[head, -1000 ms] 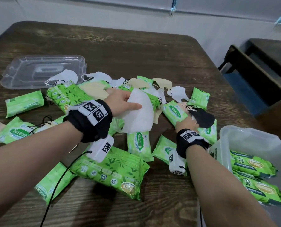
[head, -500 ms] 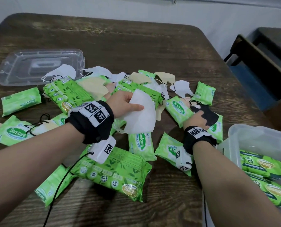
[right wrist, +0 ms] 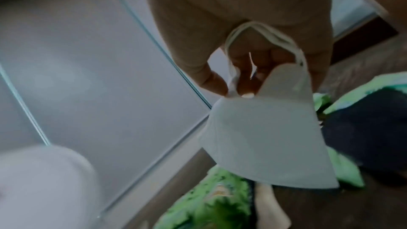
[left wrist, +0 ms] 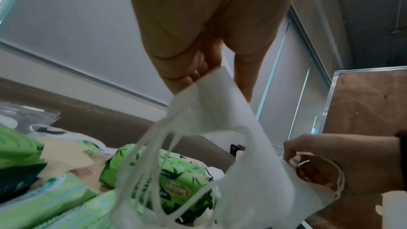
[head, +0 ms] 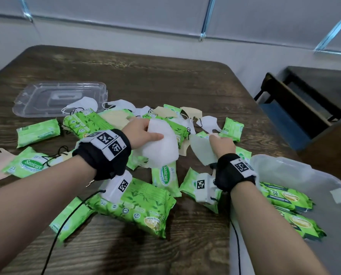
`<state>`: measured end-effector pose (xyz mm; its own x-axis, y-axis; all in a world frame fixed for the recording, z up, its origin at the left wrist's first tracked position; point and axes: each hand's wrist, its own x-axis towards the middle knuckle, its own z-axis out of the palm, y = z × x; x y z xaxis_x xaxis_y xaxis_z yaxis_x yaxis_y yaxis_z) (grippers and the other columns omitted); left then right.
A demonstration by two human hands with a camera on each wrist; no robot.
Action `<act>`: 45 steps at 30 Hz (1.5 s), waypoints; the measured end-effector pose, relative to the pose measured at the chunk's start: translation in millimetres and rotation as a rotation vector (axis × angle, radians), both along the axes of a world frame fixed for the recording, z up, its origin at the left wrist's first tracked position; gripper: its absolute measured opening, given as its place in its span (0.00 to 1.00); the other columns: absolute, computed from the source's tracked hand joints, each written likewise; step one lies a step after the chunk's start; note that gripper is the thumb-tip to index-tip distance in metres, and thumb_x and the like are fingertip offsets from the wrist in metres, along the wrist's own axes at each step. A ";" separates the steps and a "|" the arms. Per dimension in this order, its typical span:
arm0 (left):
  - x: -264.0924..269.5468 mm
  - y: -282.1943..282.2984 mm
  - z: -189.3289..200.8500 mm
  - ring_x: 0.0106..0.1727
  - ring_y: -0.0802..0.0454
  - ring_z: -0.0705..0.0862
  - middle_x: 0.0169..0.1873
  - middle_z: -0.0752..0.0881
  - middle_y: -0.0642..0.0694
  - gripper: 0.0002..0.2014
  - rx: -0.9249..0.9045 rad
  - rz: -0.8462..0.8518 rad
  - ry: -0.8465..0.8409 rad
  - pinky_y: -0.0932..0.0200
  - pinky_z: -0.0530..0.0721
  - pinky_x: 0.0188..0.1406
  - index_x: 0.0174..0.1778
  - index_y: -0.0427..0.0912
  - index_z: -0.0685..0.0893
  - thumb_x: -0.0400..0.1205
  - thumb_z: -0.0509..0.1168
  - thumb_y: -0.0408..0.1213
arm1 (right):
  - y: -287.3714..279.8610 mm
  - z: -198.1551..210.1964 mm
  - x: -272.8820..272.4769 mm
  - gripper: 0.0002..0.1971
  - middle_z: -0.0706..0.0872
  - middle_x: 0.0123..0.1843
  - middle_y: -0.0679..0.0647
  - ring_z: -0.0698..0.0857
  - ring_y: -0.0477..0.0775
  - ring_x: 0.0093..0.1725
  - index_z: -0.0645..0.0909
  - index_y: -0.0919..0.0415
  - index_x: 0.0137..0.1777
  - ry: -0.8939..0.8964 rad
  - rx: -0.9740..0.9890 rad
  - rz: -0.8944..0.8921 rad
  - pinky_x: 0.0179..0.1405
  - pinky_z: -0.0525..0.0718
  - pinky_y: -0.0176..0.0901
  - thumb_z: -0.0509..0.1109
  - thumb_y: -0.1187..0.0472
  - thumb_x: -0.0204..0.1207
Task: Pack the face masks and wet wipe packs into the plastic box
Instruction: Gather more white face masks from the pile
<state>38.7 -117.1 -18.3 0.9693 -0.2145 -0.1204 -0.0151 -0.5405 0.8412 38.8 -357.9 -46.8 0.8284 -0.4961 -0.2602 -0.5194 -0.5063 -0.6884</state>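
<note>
Dark wooden desk [head: 165,80]: left hand [head: 141,132] and right hand [head: 222,144] each pinch a mask; next, carry to box [head: 296,171] at right edge.

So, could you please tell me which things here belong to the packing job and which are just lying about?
Job: white mask in left hand; pale mask in right hand; wipe packs; plastic box.
Lying about: clear lid; bench.

Both forearms outstretched, left hand [head: 143,131] and right hand [head: 222,144] pinching.
</note>
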 end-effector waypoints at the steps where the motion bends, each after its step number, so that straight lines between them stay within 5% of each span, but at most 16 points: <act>1: -1.4 0.7 3.5 0.53 0.43 0.85 0.50 0.87 0.42 0.16 0.026 0.019 -0.024 0.45 0.82 0.59 0.57 0.38 0.84 0.75 0.74 0.40 | 4.0 3.2 -5.2 0.11 0.82 0.52 0.65 0.79 0.62 0.51 0.79 0.64 0.44 -0.030 0.102 0.002 0.49 0.73 0.45 0.59 0.57 0.78; 4: -7.7 0.3 12.4 0.52 0.43 0.84 0.50 0.87 0.41 0.17 0.121 0.059 -0.078 0.50 0.81 0.54 0.54 0.39 0.83 0.73 0.75 0.41 | 15.4 12.5 -24.3 0.12 0.76 0.34 0.55 0.77 0.54 0.34 0.71 0.58 0.33 -0.117 0.426 -0.040 0.32 0.72 0.42 0.61 0.62 0.79; 7: -16.4 -3.2 17.2 0.49 0.44 0.82 0.49 0.87 0.38 0.16 0.258 0.070 -0.085 0.56 0.77 0.41 0.52 0.34 0.84 0.75 0.73 0.42 | 27.3 22.0 -45.8 0.13 0.73 0.33 0.51 0.73 0.46 0.29 0.71 0.56 0.34 -0.157 0.536 0.027 0.29 0.72 0.36 0.60 0.64 0.81; 11: -24.5 -5.8 12.8 0.63 0.42 0.79 0.63 0.81 0.36 0.20 0.387 0.053 -0.036 0.56 0.77 0.54 0.58 0.35 0.82 0.76 0.70 0.46 | 48.7 30.8 -69.5 0.13 0.74 0.32 0.49 0.72 0.44 0.29 0.71 0.55 0.34 -0.163 0.534 0.212 0.27 0.71 0.32 0.60 0.65 0.81; 14: -33.2 -9.3 10.3 0.55 0.41 0.82 0.65 0.78 0.38 0.13 0.386 0.035 -0.014 0.57 0.76 0.45 0.37 0.44 0.81 0.78 0.68 0.51 | 66.5 29.1 -82.9 0.14 0.74 0.29 0.48 0.74 0.43 0.27 0.73 0.55 0.31 -0.177 0.518 0.386 0.26 0.70 0.33 0.62 0.67 0.79; 17: -41.7 -14.1 11.8 0.46 0.43 0.83 0.41 0.81 0.47 0.21 0.283 0.056 -0.020 0.54 0.76 0.43 0.30 0.43 0.77 0.78 0.64 0.57 | 77.2 25.9 -89.3 0.11 0.74 0.20 0.39 0.72 0.35 0.21 0.75 0.54 0.29 -0.246 0.482 0.505 0.25 0.68 0.30 0.67 0.61 0.72; 19: -50.2 -14.5 17.7 0.30 0.48 0.76 0.24 0.70 0.51 0.25 0.135 0.069 -0.001 0.55 0.71 0.32 0.25 0.43 0.71 0.77 0.64 0.60 | 81.7 26.7 -91.8 0.09 0.78 0.24 0.38 0.75 0.34 0.25 0.80 0.57 0.33 -0.306 0.444 0.573 0.29 0.72 0.28 0.68 0.64 0.75; 21: -54.5 -11.2 22.6 0.23 0.53 0.71 0.20 0.70 0.51 0.24 0.079 0.043 0.006 0.59 0.68 0.26 0.23 0.45 0.70 0.77 0.68 0.56 | 83.5 28.9 -93.6 0.06 0.84 0.38 0.42 0.81 0.33 0.36 0.86 0.60 0.42 -0.347 0.390 0.633 0.37 0.75 0.22 0.69 0.66 0.77; 23: -54.7 -4.5 25.4 0.32 0.52 0.80 0.31 0.82 0.47 0.13 0.113 0.035 -0.013 0.59 0.77 0.34 0.35 0.42 0.82 0.76 0.72 0.47 | 83.6 31.7 -96.1 0.05 0.86 0.45 0.47 0.83 0.32 0.34 0.87 0.62 0.47 -0.343 0.383 0.684 0.34 0.76 0.20 0.69 0.65 0.78; 25: -52.4 2.8 27.2 0.46 0.45 0.85 0.44 0.87 0.42 0.15 0.093 0.074 -0.015 0.54 0.83 0.50 0.51 0.35 0.86 0.74 0.74 0.41 | 82.2 32.8 -96.0 0.05 0.88 0.46 0.50 0.84 0.31 0.35 0.87 0.64 0.50 -0.373 0.432 0.660 0.38 0.78 0.22 0.69 0.67 0.78; 26: -51.3 5.9 27.9 0.46 0.44 0.85 0.44 0.87 0.41 0.16 0.050 0.079 0.015 0.54 0.83 0.50 0.52 0.33 0.86 0.74 0.75 0.39 | 80.1 32.9 -93.7 0.05 0.88 0.45 0.50 0.84 0.33 0.38 0.86 0.64 0.50 -0.412 0.450 0.610 0.42 0.79 0.23 0.70 0.68 0.77; 29: -55.4 9.2 33.3 0.40 0.44 0.85 0.43 0.87 0.39 0.13 -0.063 -0.002 0.097 0.54 0.81 0.41 0.48 0.32 0.87 0.73 0.76 0.36 | 74.3 37.3 -86.7 0.07 0.86 0.47 0.46 0.83 0.43 0.44 0.83 0.57 0.50 -0.468 0.434 0.505 0.45 0.80 0.30 0.75 0.66 0.73; 36: -49.6 5.9 34.8 0.48 0.39 0.88 0.48 0.90 0.35 0.17 -0.240 -0.057 0.050 0.44 0.84 0.54 0.52 0.35 0.87 0.69 0.78 0.36 | 73.0 41.7 -76.2 0.13 0.84 0.41 0.52 0.81 0.51 0.41 0.79 0.51 0.41 -0.524 0.423 0.450 0.45 0.80 0.45 0.80 0.66 0.66; 39: -47.1 2.0 33.5 0.31 0.53 0.86 0.33 0.90 0.44 0.05 -0.367 0.029 -0.001 0.58 0.84 0.36 0.40 0.40 0.87 0.72 0.76 0.34 | 70.0 42.5 -71.3 0.10 0.87 0.39 0.61 0.82 0.54 0.37 0.78 0.55 0.38 -0.551 0.486 0.384 0.40 0.81 0.46 0.77 0.68 0.70; 41: -44.8 1.3 32.0 0.20 0.61 0.78 0.19 0.82 0.54 0.14 -0.376 0.084 -0.037 0.67 0.74 0.22 0.24 0.50 0.82 0.77 0.72 0.35 | 69.3 42.3 -69.1 0.08 0.88 0.38 0.60 0.84 0.52 0.35 0.79 0.57 0.39 -0.569 0.520 0.378 0.38 0.81 0.44 0.74 0.68 0.73; 45: -36.2 3.1 26.8 0.22 0.56 0.71 0.17 0.74 0.55 0.20 -0.303 0.168 -0.087 0.61 0.68 0.26 0.17 0.49 0.79 0.77 0.72 0.38 | 67.6 41.5 -64.4 0.08 0.88 0.37 0.54 0.85 0.45 0.36 0.80 0.56 0.36 -0.667 0.494 0.303 0.40 0.82 0.37 0.75 0.66 0.73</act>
